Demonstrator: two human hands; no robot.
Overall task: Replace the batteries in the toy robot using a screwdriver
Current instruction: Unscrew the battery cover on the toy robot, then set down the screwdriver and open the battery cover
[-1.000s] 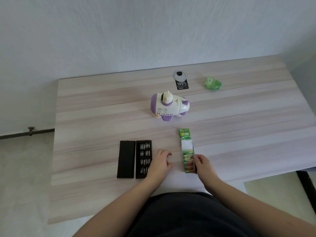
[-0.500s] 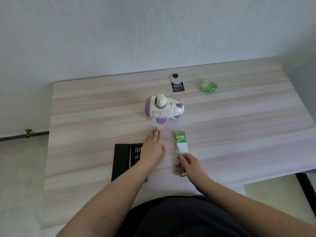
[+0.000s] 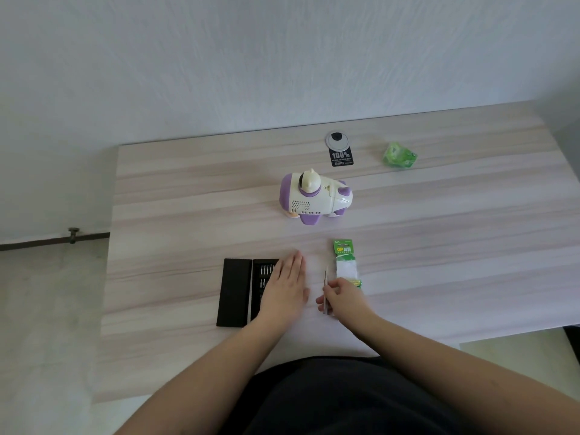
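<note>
- Head view: a pale wood-grain table [image 3: 175,196] stands against a white wall, with the person's two bare arms reaching onto its near part.
- The toy robot [image 3: 314,197], white with purple trim, stands upright near the middle of the table, well beyond both hands and touched by neither.
- The left hand [image 3: 285,285] lies flat, palm down, fingers straight and together, pointing away from the person. It holds nothing and covers the right part of the open bit case [image 3: 249,291].
- The bit case is black and lies open in two halves side by side; the left half is plain, the right half shows rows of small metal bits.
- The right hand [image 3: 343,295] has its fingers curled and pinches a thin metal screwdriver [image 3: 326,285], whose shaft points away from the person, roughly along the table.
- The battery pack [image 3: 345,262], a long card with a green top, lies flat just right of the screwdriver; its near end is hidden under the right hand.
- The two hands are close together but apart, with bare table between them.
- At the far side lie a black tag [image 3: 340,152] printed "100%" with a round top, and to its right a crumpled green wrapper [image 3: 399,156].
</note>
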